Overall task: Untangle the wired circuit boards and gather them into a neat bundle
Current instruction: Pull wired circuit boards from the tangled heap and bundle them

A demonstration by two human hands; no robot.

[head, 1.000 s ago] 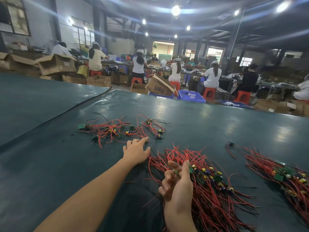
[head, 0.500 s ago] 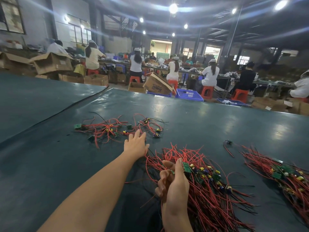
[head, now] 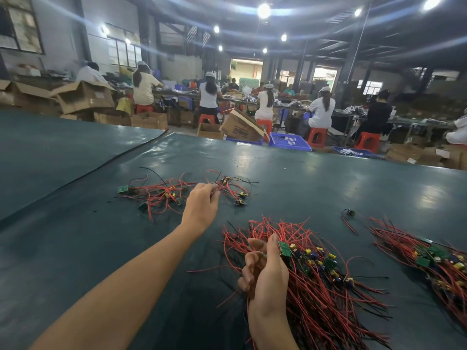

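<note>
forward goes the left hand, fingers now pinching wires in the loose tangle out on the dark green mat. right hand grips the big bundle nearer the camera, while workers on red stools sit among cardboard boxes behind.

Dark green table cover fills the near ground; beyond, cardboard boxes far left, workers seated on red stools at benches, blue crates, bright ceiling lamps

One tipped cardboard box carries blue lettering that seems to read "Tempo" (it stands upside down). No other text is legible.
</note>
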